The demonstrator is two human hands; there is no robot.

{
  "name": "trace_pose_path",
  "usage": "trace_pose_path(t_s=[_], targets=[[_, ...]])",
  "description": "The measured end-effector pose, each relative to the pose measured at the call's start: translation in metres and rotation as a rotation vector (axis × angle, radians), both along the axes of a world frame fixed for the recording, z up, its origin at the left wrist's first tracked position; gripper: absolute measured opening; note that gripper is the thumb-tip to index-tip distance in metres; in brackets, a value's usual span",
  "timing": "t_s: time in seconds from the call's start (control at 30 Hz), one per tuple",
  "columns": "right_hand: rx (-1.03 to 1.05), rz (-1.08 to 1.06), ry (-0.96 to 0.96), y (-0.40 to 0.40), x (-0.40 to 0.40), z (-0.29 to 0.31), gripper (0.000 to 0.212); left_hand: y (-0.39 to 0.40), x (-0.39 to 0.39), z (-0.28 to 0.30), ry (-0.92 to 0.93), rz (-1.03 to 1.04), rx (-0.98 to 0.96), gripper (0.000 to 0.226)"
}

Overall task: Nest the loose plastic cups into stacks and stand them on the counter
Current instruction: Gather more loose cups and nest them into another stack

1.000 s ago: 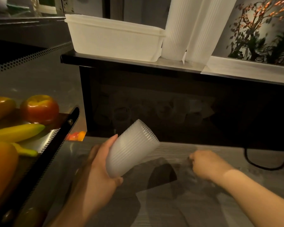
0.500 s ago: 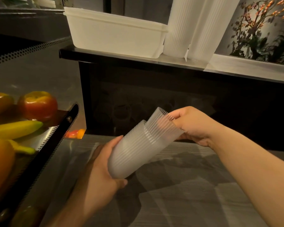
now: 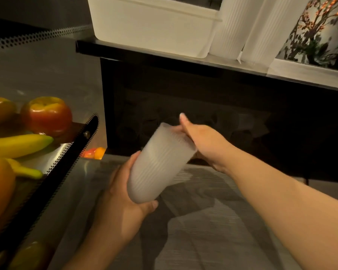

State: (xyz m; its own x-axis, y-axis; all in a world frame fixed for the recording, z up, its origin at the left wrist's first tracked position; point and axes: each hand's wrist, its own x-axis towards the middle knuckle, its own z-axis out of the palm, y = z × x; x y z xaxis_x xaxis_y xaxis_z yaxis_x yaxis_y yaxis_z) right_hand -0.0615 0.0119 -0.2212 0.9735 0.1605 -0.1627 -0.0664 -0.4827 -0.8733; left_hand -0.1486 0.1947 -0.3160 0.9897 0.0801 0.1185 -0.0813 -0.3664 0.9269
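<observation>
The cup stack is tilted above the desk, mouth up and away. The left hand grasps its lower end, fingers wrapped under the base. The right hand presses on the mouth rim, fingers extended, not clenched. Left of the left fingers lies a tray with an apple and a banana. Above the right fingers, a shelf carries a tub.

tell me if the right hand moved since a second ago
Yes. The right hand rose from the counter to the mouth of the cup stack, now against the dark panel.
</observation>
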Motion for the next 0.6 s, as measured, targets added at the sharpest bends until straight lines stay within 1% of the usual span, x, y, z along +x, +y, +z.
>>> trace_pose_path(t_s=[0.03,0.07,0.1,0.17,0.23,0.3,0.37,0.43,0.47,0.5,0.53,0.57,0.6], targets=[[0.053,-0.077,-0.019,0.005,0.009,-0.004,0.046,0.002,0.0,-0.001,-0.004,0.038,-0.007,0.114],[0.037,-0.132,-0.028,0.011,0.018,-0.008,0.045,0.004,-0.001,-0.002,-0.01,0.067,-0.008,0.116],[-0.04,-0.159,-0.047,0.016,0.026,-0.014,0.044,0.007,-0.002,-0.002,-0.019,0.098,0.002,0.116],[-0.242,-0.073,-0.074,0.025,0.042,-0.027,0.035,0.015,-0.002,-0.002,-0.014,0.179,0.035,0.116],[-0.446,0.007,-0.034,0.037,0.054,-0.035,0.03,0.023,0.0,-0.002,0.027,0.264,0.077,0.118],[-0.597,0.065,0.011,0.046,0.064,-0.04,0.031,0.03,0.0,-0.001,0.045,0.302,0.126,0.122],[-0.678,0.049,0.024,0.05,0.069,-0.04,0.033,0.034,-0.002,0.002,0.047,0.29,0.144,0.123],[-0.696,-0.035,-0.023,0.049,0.071,-0.039,0.032,0.035,-0.004,0.003,0.041,0.254,0.177,0.122],[-0.693,-0.109,-0.064,0.045,0.071,-0.039,0.027,0.035,-0.005,0.002,0.039,0.236,0.191,0.122],[-0.663,-0.21,-0.086,0.041,0.066,-0.036,0.019,0.035,-0.006,0.002,0.039,0.219,0.201,0.121],[-0.593,-0.335,-0.135,0.037,0.062,-0.034,0.016,0.034,-0.006,0.002,0.044,0.205,0.206,0.119],[-0.522,-0.429,-0.219,0.032,0.057,-0.031,0.02,0.033,-0.007,0.002,0.05,0.193,0.213,0.118],[-0.478,-0.464,-0.321,0.027,0.052,-0.029,0.019,0.032,-0.008,0.002,0.059,0.179,0.222,0.116]])
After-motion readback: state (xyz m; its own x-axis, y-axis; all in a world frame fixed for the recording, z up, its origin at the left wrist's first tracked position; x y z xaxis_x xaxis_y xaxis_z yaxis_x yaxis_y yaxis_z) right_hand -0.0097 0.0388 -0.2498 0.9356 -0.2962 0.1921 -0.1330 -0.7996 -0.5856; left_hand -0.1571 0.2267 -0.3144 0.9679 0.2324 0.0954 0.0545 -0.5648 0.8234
